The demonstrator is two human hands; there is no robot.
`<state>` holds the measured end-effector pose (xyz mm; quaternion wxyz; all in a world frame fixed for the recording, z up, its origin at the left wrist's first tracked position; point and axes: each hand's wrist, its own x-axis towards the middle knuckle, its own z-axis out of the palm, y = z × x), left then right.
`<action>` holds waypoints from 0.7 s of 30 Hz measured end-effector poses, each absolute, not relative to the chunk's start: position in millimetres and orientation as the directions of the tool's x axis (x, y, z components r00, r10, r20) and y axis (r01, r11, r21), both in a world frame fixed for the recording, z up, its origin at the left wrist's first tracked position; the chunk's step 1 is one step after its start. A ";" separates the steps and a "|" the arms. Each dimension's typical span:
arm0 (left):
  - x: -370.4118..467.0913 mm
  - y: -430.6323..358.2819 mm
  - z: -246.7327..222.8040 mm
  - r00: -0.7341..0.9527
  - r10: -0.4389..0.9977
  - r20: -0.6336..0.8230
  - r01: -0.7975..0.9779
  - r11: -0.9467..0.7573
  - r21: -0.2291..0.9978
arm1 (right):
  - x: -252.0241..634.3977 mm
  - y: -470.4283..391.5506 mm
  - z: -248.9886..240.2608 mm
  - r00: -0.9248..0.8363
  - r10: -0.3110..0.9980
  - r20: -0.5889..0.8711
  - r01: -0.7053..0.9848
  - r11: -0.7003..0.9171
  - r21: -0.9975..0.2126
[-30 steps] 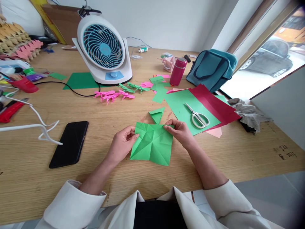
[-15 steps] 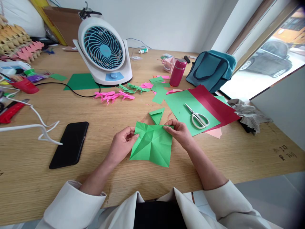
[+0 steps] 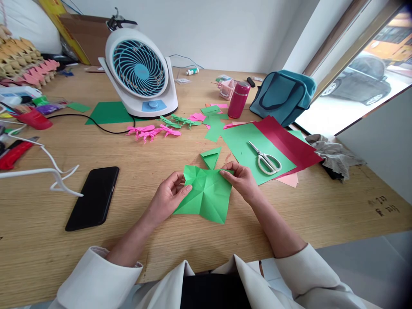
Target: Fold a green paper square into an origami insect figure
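Note:
A creased green paper square [image 3: 210, 195] is held between my two hands, tilted just above the table. My left hand [image 3: 170, 193] is closed on its left edge, thumb lying on top of the sheet and fingers behind it. At the upper right corner, my right hand [image 3: 240, 178] pinches the paper between thumb and fingers. Fold lines cross near the middle of the sheet. Just beyond it lies a folded green paper triangle [image 3: 211, 158] on the table.
White-handled scissors [image 3: 265, 159] rest on green sheets [image 3: 240, 141] at the right. Pink folded figures [image 3: 152, 131] and green ones [image 3: 180, 121] lie ahead. A fan [image 3: 141, 71], a red bottle [image 3: 239, 100] and a blue bag [image 3: 283, 96] stand behind; a phone [image 3: 93, 197] is at the left.
My left hand has slid a little inward over the paper, its thumb now further onto the sheet. My right hand keeps its pinch on the corner.

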<state>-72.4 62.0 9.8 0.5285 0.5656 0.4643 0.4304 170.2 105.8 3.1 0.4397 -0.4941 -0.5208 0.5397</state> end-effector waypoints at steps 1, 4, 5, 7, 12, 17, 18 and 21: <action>-73.4 61.3 9.1 0.220 0.975 -0.010 0.035 0.002 0.999 | 170.4 106.1 2.6 -0.123 0.990 -0.073 0.041 -0.068 -0.997; -75.1 59.4 5.8 0.284 0.957 -0.050 -0.117 0.087 0.989 | 170.8 106.5 1.1 -0.120 0.991 -0.062 0.032 -0.058 -0.998; -75.1 59.1 4.6 0.290 0.954 -0.072 -0.152 0.120 0.981 | 170.8 106.4 0.9 -0.119 0.991 -0.058 0.025 -0.055 -0.998; -74.1 59.4 3.0 0.267 0.958 -0.102 -0.163 0.149 0.975 | 170.0 105.8 1.1 -0.113 0.992 -0.050 0.009 -0.049 -0.999; -70.8 61.7 3.0 0.228 0.967 -0.111 -0.104 0.138 0.985 | 165.7 103.1 1.2 -0.161 0.986 -0.052 -0.004 -0.054 -0.999; -69.9 62.4 3.6 0.186 0.966 -0.177 -0.149 0.206 0.967 | 167.6 103.2 -1.8 -0.290 0.957 0.004 0.029 0.013 -1.000; -70.0 62.6 3.5 0.184 0.966 -0.182 -0.147 0.210 0.967 | 169.1 103.1 -0.4 -0.321 0.946 0.039 0.053 0.059 -0.997; -70.4 63.8 3.3 0.170 0.973 -0.157 -0.103 0.176 0.979 | 171.8 96.6 16.5 -0.318 0.920 0.231 0.116 0.279 -0.953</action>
